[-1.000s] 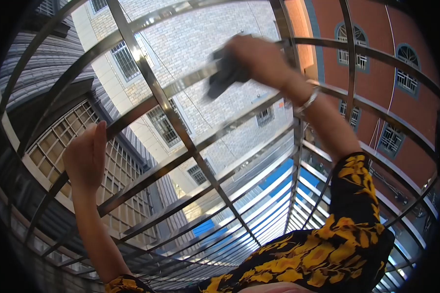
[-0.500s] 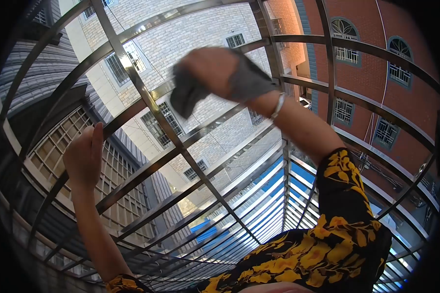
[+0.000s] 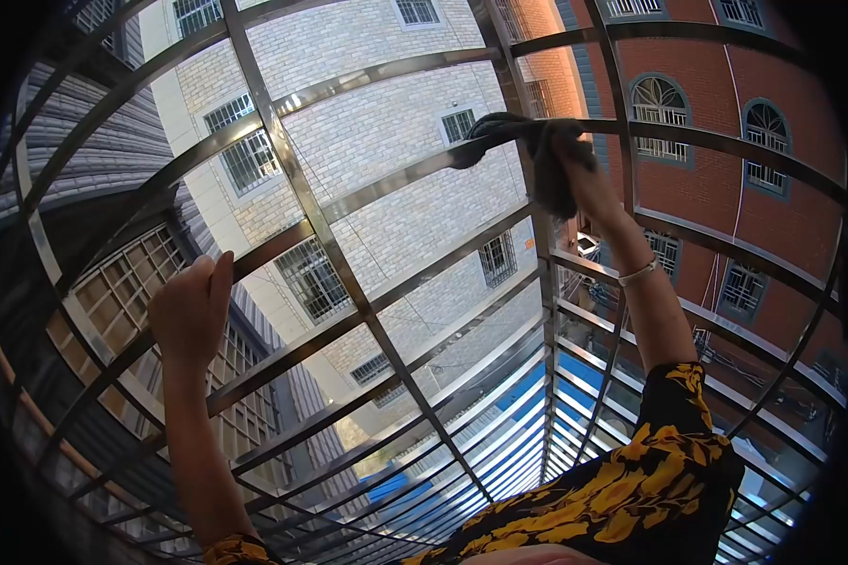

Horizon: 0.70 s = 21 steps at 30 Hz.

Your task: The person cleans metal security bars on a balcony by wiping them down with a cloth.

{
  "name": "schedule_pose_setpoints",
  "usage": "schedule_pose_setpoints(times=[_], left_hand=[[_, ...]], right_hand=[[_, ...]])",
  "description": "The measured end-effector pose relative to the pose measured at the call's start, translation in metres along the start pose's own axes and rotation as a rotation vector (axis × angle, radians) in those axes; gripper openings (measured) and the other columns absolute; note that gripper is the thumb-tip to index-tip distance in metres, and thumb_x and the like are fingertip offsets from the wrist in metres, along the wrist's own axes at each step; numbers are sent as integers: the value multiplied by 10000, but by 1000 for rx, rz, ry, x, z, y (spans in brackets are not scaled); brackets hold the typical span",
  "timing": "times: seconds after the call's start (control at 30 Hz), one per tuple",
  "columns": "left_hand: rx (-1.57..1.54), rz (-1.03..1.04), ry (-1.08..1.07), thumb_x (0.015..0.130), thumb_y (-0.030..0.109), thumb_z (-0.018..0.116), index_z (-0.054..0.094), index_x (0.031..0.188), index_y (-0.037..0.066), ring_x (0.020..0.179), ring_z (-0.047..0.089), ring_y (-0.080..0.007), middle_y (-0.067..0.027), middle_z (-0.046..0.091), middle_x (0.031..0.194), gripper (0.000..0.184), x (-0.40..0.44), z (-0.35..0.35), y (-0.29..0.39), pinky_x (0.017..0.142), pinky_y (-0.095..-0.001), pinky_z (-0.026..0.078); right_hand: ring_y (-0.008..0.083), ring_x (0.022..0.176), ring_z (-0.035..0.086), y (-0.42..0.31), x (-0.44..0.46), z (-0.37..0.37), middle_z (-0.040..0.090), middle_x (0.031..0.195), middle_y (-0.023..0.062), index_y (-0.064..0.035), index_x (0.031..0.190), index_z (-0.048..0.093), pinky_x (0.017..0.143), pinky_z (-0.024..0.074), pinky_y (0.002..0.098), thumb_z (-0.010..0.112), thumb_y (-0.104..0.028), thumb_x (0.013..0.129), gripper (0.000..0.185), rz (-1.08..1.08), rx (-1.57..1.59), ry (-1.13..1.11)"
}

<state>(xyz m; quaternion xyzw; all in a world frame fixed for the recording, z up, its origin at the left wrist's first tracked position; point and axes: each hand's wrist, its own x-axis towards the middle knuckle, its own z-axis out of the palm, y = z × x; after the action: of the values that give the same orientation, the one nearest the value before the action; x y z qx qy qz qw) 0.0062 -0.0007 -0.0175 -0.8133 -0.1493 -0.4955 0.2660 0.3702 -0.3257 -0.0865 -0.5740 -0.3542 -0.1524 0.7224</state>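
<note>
My right hand (image 3: 582, 174) is closed on a dark grey cloth (image 3: 554, 179) at the upper right of centre. The cloth lies against a horizontal metal bar (image 3: 396, 179) where it meets a thicker upright, with one end draped to the left along the bar. A bracelet (image 3: 638, 273) circles my right wrist. At the left, my left hand (image 3: 190, 311) is wrapped round another stretch of metal bar (image 3: 273, 247), its thumb pointing up.
The metal bars form a cage-like grille around me. Beyond them stand a pale brick building (image 3: 396, 122) with barred windows, a red brick building (image 3: 697, 188) on the right, and a grey corrugated roof (image 3: 94, 141) at the left. Blue sheeting (image 3: 391, 485) shows far below.
My right hand has swept left, then back right with the cloth to the thick upright. The cloth now spreads over the bar. My left hand keeps its grip while the view has tilted slightly.
</note>
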Motion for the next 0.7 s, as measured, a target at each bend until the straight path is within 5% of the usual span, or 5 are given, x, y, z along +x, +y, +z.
schedule_pose_setpoints(times=[0.23, 0.3, 0.37, 0.43, 0.7], left_hand=[[-24, -16, 11, 978, 409, 492, 497, 636, 68, 561, 569, -382, -168, 527, 570, 482, 0, -2, 3, 498, -462, 407], [-46, -17, -7, 978, 409, 493, 502, 638, 63, 571, 579, -374, -163, 540, 584, 485, 0, 0, 1, 505, -452, 415], [-44, -15, 3, 978, 408, 493, 508, 641, 60, 574, 582, -369, -160, 545, 591, 485, 1, 0, 2, 508, -448, 418], [-33, -14, 10, 978, 408, 492, 513, 644, 57, 576, 586, -364, -157, 551, 597, 484, 0, -1, 1, 511, -443, 421], [-65, -8, 11, 979, 391, 500, 512, 636, 56, 548, 572, -348, -150, 532, 579, 480, 0, -1, 3, 499, -425, 414]], right_hand=[[157, 938, 658, -73, -20, 15, 661, 1080, 82, -37, 1133, 610, 784, 543, 267, 583, -365, 965, 370, 25, 923, -133], [206, 1032, 639, -96, -25, 33, 645, 1128, 128, 10, 1223, 565, 888, 518, 312, 548, -275, 988, 370, 9, 566, 211], [258, 1140, 581, -92, 7, 32, 590, 1220, 183, 53, 1337, 464, 999, 446, 359, 511, -168, 992, 412, -1052, -336, 184], [341, 1122, 575, -114, 40, 35, 565, 1241, 204, -40, 1353, 456, 953, 472, 394, 583, -183, 938, 457, -1258, -567, 347], [431, 1305, 420, -82, 107, 53, 424, 1416, 244, -168, 1531, 172, 1090, 380, 433, 606, -515, 885, 852, -1140, -1339, 99]])
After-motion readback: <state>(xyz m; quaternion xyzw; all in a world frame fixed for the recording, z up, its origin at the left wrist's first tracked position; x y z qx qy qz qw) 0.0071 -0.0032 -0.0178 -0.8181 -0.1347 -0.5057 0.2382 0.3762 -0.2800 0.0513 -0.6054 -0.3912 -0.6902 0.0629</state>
